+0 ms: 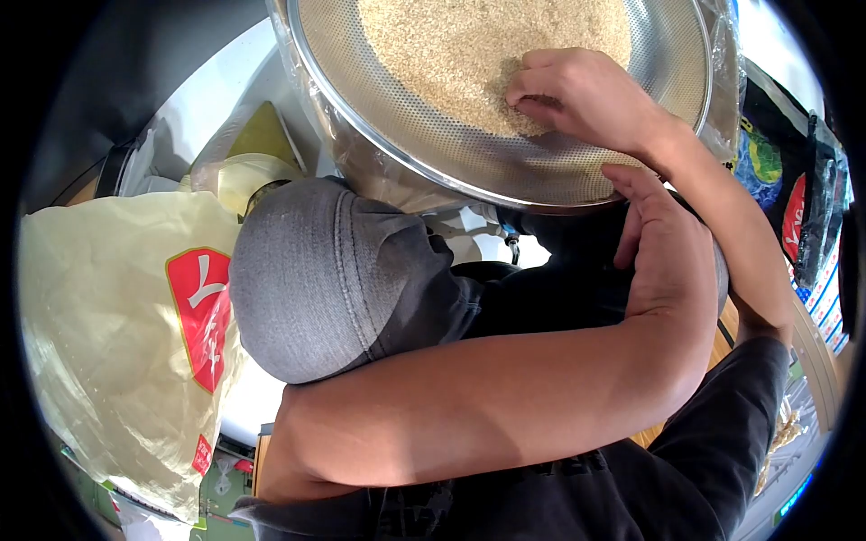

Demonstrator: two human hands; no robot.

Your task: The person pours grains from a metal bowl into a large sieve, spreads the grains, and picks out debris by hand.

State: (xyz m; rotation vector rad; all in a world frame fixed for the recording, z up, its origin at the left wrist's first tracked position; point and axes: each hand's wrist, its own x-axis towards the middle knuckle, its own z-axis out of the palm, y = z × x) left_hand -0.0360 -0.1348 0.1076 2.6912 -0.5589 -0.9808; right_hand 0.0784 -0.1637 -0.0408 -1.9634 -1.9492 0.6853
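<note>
My right hand [585,97] is over the pale tan grains [451,63], fingers curled and thumb close to the fingertips at their surface. Anything between the fingertips is too small to make out. The grains lie in a large round metal sieve [397,144] with a perforated wall and shiny rim. Crossing my body, my left arm ends with my left hand [663,230] beside the near right rim, below my right forearm. Its fingers are loosely extended and apart, holding nothing; whether a fingertip touches the rim, I cannot tell.
Clear plastic film [724,81] surrounds the sieve's outside. A knee in grey denim [307,279] is below it. To the left hangs a large pale yellow bag [108,334] with a red label. Dark printed packaging [785,180] stands at the right.
</note>
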